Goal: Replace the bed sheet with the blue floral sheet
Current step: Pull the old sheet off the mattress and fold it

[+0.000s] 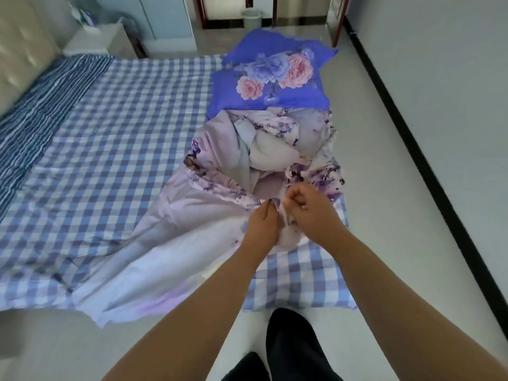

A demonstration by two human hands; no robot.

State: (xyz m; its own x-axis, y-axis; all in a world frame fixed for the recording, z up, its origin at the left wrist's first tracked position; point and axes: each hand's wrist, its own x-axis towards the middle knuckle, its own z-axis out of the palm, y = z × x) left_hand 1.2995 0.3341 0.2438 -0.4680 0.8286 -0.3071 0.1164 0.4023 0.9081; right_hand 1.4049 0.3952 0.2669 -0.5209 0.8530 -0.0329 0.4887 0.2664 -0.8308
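The bed (pixel 90 138) fills the left and centre of the view, still covered by a blue-and-white checked sheet (pixel 110 111); a striped cover (pixel 41 105) lies across its head end, by the padded headboard (pixel 19 50). The blue floral sheet (pixel 272 75), folded and printed with pink and blue blooms, is seen at the far corner of the bed's foot, well apart from both hands; it is untouched. Between it and the person a pale lilac cover (pixel 220 188) is heaped and trails over the near edge; a white lining (pixel 269 155) shows within its folds. The left hand (pixel 264 224) is curled on a fold of that cover; the right hand (pixel 308 207) is pinched on the edge just beside it, the two nearly touching. A risk is judged from here: if the heap is dragged carelessly, the folded sheet beyond could be pulled to the floor (pixel 412 133); the trailing hem could also be trodden on by the feet (pixel 288 347) below.
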